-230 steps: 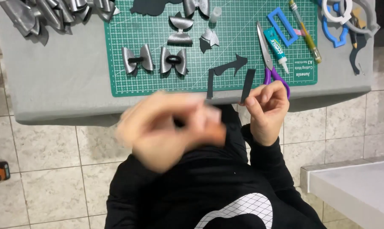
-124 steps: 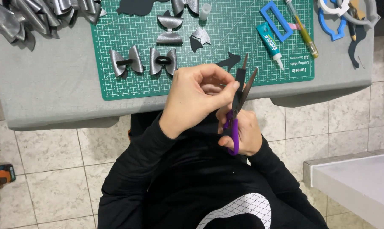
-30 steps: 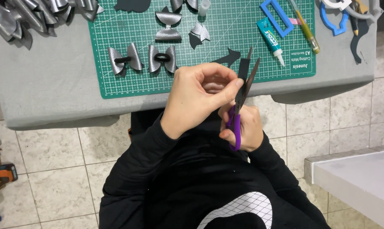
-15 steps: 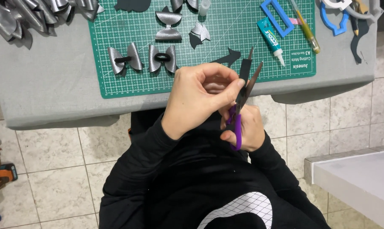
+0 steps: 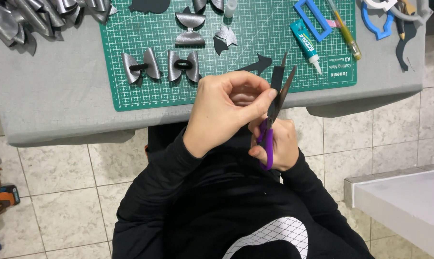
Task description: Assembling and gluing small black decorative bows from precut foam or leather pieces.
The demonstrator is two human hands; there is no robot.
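Purple-handled steel scissors (image 5: pixel 269 122) sit gripped in the right hand (image 5: pixel 277 146), blades parted and pointing up toward the table edge. Between the blades stands a narrow black strip of craft sheet (image 5: pixel 277 79), pinched at its lower end by the curled fingers of the left hand (image 5: pixel 226 108), just left of the scissors. Both hands hover in front of the grey-covered table (image 5: pixel 58 110). On the green gridded cutting mat (image 5: pixel 145 96) lie two silver bows with black centres (image 5: pixel 162 66), a black arrow-shaped cutout (image 5: pixel 259 64) and a teal glue tube (image 5: pixel 305 45).
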